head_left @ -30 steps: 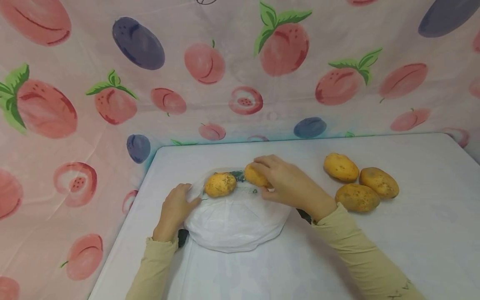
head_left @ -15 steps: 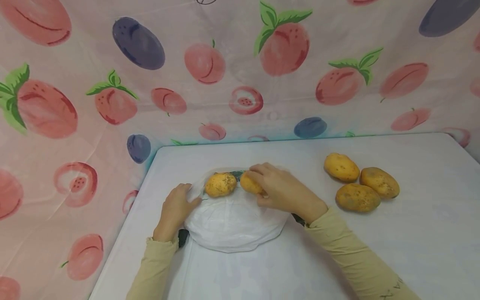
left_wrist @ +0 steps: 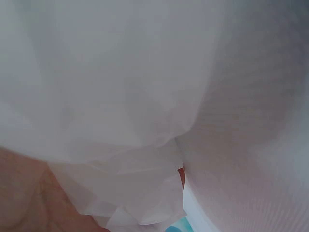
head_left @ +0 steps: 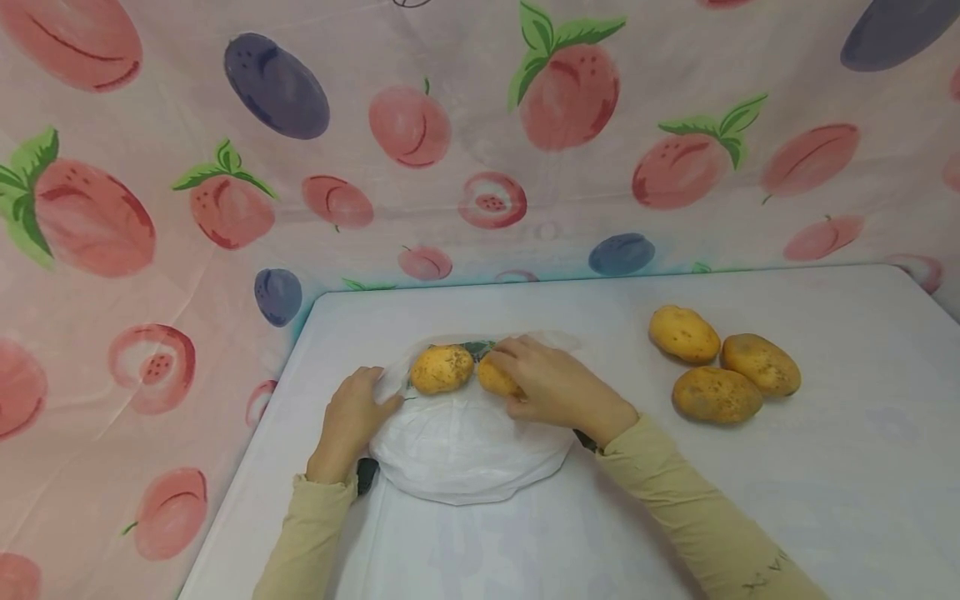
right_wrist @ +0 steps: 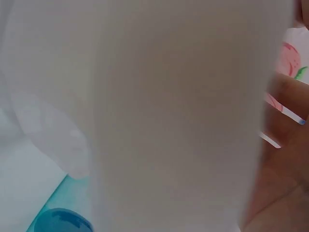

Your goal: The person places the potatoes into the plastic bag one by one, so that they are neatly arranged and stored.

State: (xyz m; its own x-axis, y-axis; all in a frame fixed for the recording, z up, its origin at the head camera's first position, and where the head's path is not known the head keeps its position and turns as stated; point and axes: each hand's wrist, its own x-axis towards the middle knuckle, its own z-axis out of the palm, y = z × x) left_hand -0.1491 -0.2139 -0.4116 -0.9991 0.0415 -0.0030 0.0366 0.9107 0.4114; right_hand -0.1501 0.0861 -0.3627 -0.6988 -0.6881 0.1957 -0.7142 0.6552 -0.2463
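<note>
A white plastic bag [head_left: 465, 454] with a dark green print lies puffed up on the table. My left hand [head_left: 351, 421] holds its left edge, the plastic running between thumb and fingers; in the left wrist view the bag [left_wrist: 111, 87] covers most of that hand. One yellow potato [head_left: 442, 369] rests on the bag near its far edge. Just right of it, my right hand [head_left: 558, 387] grips a second potato [head_left: 493, 377], partly hidden by the fingers. Pale bag plastic [right_wrist: 183, 121] blocks most of the right wrist view, with the palm at the right side.
To the right, three more potatoes lie grouped together: one at the back [head_left: 683, 334], one at the right [head_left: 761, 365] and one in front [head_left: 717, 395]. A fruit-patterned cloth [head_left: 480, 125] hangs behind and left of the white table [head_left: 840, 500].
My right hand has moved a little left and slightly nearer with its potato, closing the gap to the one on the bag. The left hand stays put.
</note>
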